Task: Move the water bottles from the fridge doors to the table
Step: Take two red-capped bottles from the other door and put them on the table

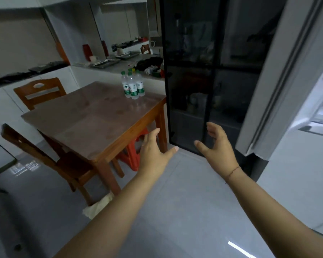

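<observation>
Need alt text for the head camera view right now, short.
Both hands, left and right, reach forward open and hold nothing. A cluster of water bottles stands upright on the far corner of the wooden table at left; an open fridge door is at right.

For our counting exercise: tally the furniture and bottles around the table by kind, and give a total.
Water bottles: 3
Wooden chairs: 2
Wooden table: 1
Red stool: 1
Total: 7

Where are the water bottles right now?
The water bottles stand clustered on the wooden table's far right corner, beside the dark glass cabinet.
</observation>
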`<state>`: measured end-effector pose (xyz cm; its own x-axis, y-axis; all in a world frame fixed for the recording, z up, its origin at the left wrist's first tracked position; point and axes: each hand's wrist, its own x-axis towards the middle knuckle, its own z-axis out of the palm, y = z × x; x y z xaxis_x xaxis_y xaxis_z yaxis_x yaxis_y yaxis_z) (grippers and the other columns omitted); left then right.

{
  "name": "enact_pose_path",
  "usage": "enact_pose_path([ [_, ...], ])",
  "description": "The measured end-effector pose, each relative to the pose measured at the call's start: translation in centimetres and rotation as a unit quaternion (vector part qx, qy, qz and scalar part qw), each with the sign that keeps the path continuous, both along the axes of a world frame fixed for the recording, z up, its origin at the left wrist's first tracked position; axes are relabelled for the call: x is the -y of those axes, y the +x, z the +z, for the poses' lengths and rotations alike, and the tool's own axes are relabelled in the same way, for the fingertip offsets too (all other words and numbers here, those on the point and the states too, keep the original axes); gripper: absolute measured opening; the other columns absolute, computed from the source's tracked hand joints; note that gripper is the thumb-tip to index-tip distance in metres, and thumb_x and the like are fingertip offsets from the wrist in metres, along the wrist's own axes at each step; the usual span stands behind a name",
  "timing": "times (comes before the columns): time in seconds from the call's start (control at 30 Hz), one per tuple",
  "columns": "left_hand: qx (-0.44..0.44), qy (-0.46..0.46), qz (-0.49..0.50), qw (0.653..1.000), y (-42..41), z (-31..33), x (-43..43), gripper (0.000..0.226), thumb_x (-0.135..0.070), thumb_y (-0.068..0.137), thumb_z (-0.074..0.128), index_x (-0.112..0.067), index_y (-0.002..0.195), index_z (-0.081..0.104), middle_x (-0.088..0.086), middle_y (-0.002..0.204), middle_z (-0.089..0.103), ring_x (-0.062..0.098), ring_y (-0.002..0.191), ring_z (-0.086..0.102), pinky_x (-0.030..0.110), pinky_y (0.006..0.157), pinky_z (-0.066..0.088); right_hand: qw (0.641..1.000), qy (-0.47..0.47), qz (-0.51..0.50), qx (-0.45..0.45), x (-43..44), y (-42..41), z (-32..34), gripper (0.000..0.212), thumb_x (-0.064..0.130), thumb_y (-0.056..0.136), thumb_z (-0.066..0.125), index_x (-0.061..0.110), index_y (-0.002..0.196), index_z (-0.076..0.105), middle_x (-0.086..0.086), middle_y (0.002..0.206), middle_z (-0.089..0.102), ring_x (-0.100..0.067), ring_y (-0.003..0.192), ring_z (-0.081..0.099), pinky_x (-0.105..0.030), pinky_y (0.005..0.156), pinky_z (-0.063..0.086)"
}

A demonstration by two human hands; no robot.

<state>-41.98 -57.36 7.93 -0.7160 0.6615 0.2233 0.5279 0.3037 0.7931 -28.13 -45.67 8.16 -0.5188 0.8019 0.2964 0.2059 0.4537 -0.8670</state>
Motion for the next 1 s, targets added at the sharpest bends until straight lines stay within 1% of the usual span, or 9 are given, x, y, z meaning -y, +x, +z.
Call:
enact_pose_path([
  [0.13,-0.014,0.014,-0.046,0.999,6.2,1.9,-0.9,0.078,-0.037,0.079,0.075,-0.025,0.145,0.034,-0.005,0.149,0.037,0.014,0.137,0.036,0.026,0.104,0.032,0.999,0.023,-0.041,-0.015,-0.5,7.0,2.5,0.064,0.026,0.084,0.069,0.018,0.139,0.038,0.0,0.141,0.046,-0.013,0.131,0.042,-0.026,0.105,0.034],
  [0.3,-0.03,0.029,-0.116,0.992,12.8,5.7,-4.7,0.078,-0.039,0.08,0.073,-0.026,0.145,0.032,-0.007,0.149,0.036,0.012,0.137,0.034,0.026,0.104,0.032,0.994,0.049,-0.093,-0.027,-3.4,14.9,6.1,0.057,0.029,0.083,0.068,0.019,0.134,0.043,0.0,0.134,0.05,-0.01,0.121,0.048,-0.023,0.098,0.037],
  [0.53,-0.062,0.085,-0.2,0.974,20.3,12.6,-12.2,0.075,-0.038,0.083,0.07,-0.03,0.146,0.03,-0.01,0.15,0.033,0.009,0.137,0.032,0.027,0.108,0.03,0.984,0.086,-0.134,-0.079,-11.0,22.9,11.8,0.056,0.029,0.083,0.068,0.021,0.133,0.043,0.004,0.13,0.05,-0.008,0.113,0.048,-0.027,0.097,0.04],
  [0.63,-0.084,0.118,-0.214,0.966,23.6,15.7,-16.8,0.074,-0.038,0.084,0.069,-0.029,0.146,0.029,-0.013,0.148,0.033,0.006,0.133,0.033,0.017,0.102,0.027,0.981,0.1,-0.131,-0.107,-15.7,25.3,14.6,0.058,0.029,0.082,0.069,0.018,0.133,0.043,0.001,0.131,0.05,-0.01,0.114,0.049,-0.028,0.098,0.04],
  [0.73,-0.115,0.144,-0.218,0.958,26.7,18.5,-22.2,0.071,-0.034,0.086,0.068,-0.026,0.146,0.031,-0.018,0.13,0.035,-0.007,0.112,0.033,-0.005,0.082,0.025,0.98,0.104,-0.122,-0.121,-20.8,27.1,17.2,0.06,0.029,0.083,0.069,0.015,0.135,0.042,0.0,0.132,0.05,-0.012,0.115,0.049,-0.029,0.1,0.041],
  [0.77,-0.123,0.15,-0.213,0.957,27.5,19.3,-24.0,0.073,-0.034,0.086,0.068,-0.025,0.146,0.03,-0.017,0.132,0.036,-0.007,0.113,0.033,-0.005,0.082,0.027,0.981,0.108,-0.114,-0.117,-22.5,27.5,17.9,0.06,0.029,0.083,0.068,0.015,0.136,0.042,-0.001,0.133,0.05,-0.013,0.116,0.049,-0.029,0.101,0.04],
  [0.8,-0.128,0.154,-0.206,0.958,28.1,19.9,-25.9,0.075,-0.036,0.085,0.068,-0.025,0.147,0.028,-0.013,0.139,0.037,-0.003,0.118,0.036,0.0,0.089,0.031,0.982,0.114,-0.106,-0.11,-24.1,27.7,18.6,0.061,0.03,0.083,0.068,0.015,0.137,0.041,-0.001,0.135,0.049,-0.013,0.118,0.048,-0.029,0.101,0.04],
  [0.9,-0.143,0.144,-0.157,0.966,28.9,21.0,-30.9,0.089,-0.049,0.078,0.07,-0.026,0.149,0.021,-0.004,0.149,0.035,0.016,0.134,0.037,0.032,0.104,0.04,0.985,0.123,-0.079,-0.093,-28.2,27.7,20.4,0.066,0.03,0.082,0.068,0.014,0.139,0.039,-0.003,0.139,0.047,-0.017,0.123,0.047,-0.028,0.101,0.039],
  [1.0,-0.134,0.111,-0.102,0.979,28.5,21.1,-34.6,0.1,-0.057,0.07,0.074,-0.027,0.149,0.02,-0.002,0.149,0.037,0.021,0.134,0.039,0.04,0.107,0.039,0.987,0.127,-0.044,-0.09,-30.7,26.9,21.3,0.065,0.028,0.084,0.066,0.015,0.14,0.038,-0.001,0.14,0.046,-0.016,0.124,0.046,-0.025,0.097,0.04],
])
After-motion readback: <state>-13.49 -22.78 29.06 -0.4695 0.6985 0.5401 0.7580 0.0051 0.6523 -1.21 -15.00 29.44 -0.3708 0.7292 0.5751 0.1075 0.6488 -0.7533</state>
